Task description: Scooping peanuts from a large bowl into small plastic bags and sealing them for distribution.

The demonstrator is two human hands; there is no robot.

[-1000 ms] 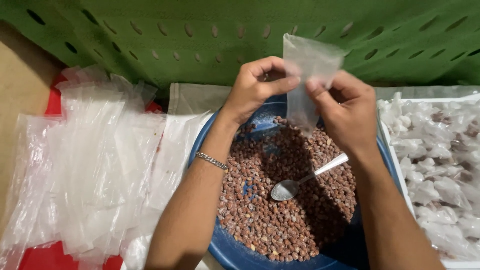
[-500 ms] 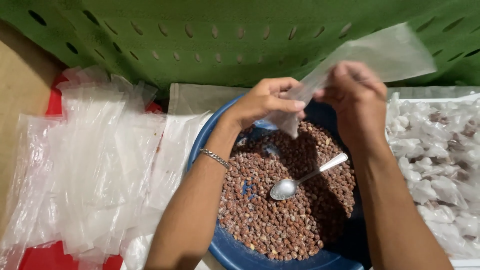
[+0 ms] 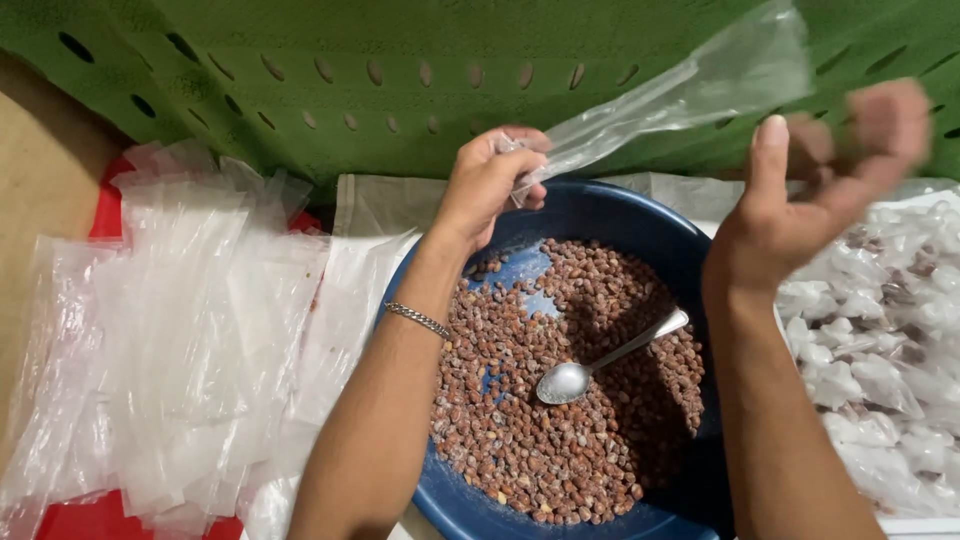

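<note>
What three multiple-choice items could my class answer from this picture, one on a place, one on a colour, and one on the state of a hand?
1. Where does the spoon lie?
A. In the basin, on the brown nuts
B. On the pile of empty bags
C. In the right hand

2. What colour is the basin?
A. Red
B. Blue
C. White

3. What is the left hand doing?
A. Resting flat on the table
B. Gripping the spoon
C. Pinching one end of a clear plastic bag

Answers:
1. A: the spoon's bowl and handle rest on the nuts inside the basin.
2. B: its rim and bare inner wall show blue.
3. C: its fingers close on the clear plastic bag, while the right hand is open and holds nothing.
</note>
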